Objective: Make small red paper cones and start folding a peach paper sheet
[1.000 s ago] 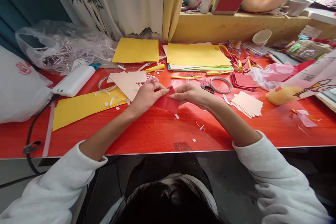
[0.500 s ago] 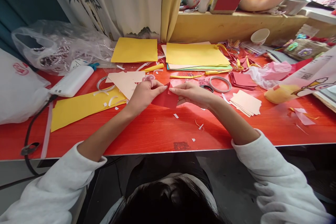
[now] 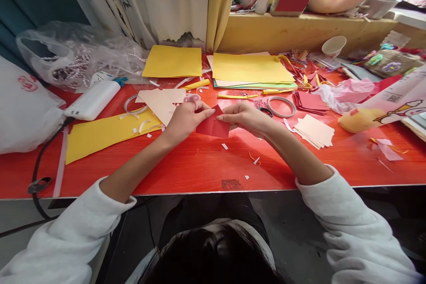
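Observation:
A small folded piece of red paper (image 3: 214, 127) is held up over the middle of the red table. My left hand (image 3: 186, 120) pinches its left edge between thumb and fingers. On the other side, my right hand (image 3: 244, 117) grips the paper near its upper right edge. A pointed tip of the paper rises between my two thumbs. The fingers under the paper are mostly hidden. Pink-beige paper (image 3: 163, 100) lies just beyond my left hand, and a roll of tape (image 3: 282, 106) lies right of my right hand.
Yellow sheets (image 3: 253, 69) are stacked at the back, with another yellow strip (image 3: 106, 135) at the left. Beige squares (image 3: 314, 131) and red squares (image 3: 311, 102) lie to the right. A white power bank (image 3: 93, 101), plastic bags and paper scraps are also on the red table (image 3: 186, 173).
My right thumb has shifted slightly on the red paper, and a pointed fold now shows at its top. The whole view has moved a little.

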